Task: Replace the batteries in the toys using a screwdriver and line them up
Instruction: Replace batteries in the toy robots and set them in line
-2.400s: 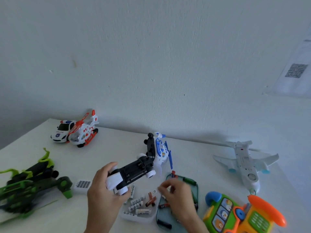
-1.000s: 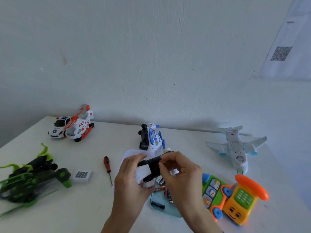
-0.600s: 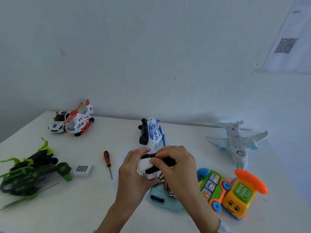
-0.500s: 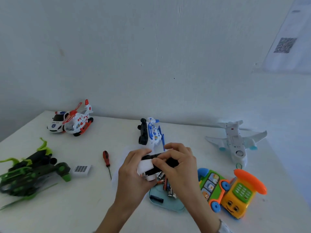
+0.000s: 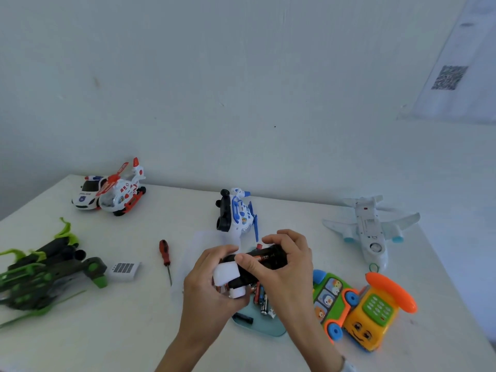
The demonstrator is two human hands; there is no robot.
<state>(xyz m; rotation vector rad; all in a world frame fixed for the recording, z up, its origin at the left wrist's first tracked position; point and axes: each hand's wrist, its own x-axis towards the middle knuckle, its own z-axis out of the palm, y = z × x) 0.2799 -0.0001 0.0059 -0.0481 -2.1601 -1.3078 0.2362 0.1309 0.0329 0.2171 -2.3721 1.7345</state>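
Above the surface's near-middle, the left hand (image 5: 212, 280) grips the light, stiff plastic toy car (image 5: 243, 269) while the right hand (image 5: 281, 261) pinches a small, slippery battery (image 5: 261, 257) into it, best held by its sides.

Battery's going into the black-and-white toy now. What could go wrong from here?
The right hand presses a battery into the upturned black-and-white toy that the left hand holds above the table; a slip could drop it among the loose batteries on the tray, mixing them. Its polarity marks are unreadable, so it may go in reversed. The screwdriver lies off to the left, out of hand.
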